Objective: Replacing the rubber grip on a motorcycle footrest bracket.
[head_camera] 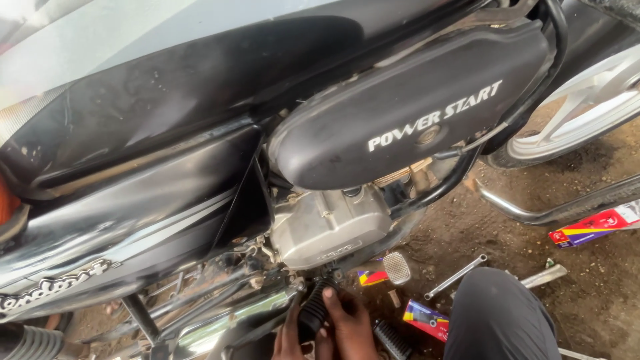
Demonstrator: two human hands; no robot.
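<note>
The footpeg rubber [315,308] sat low under the engine [330,227], its long axis running from seven o'clock up to one o'clock. The right hand [350,323] wrapped its upper end from the four o'clock side, fingers closed on it. The left hand [288,337] steadied the lower end at eight o'clock, its grip partly hidden. A spanner [455,276] lay at three o'clock, small boxes [427,319] beside the knee [497,313].

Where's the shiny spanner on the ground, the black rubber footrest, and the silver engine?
Spanner [455,277], head view, middle of its metal shaft.
Black rubber footrest [312,315], head view, ribbed side between the two hands.
Silver engine [330,223], head view, flat front of the casing.
</note>
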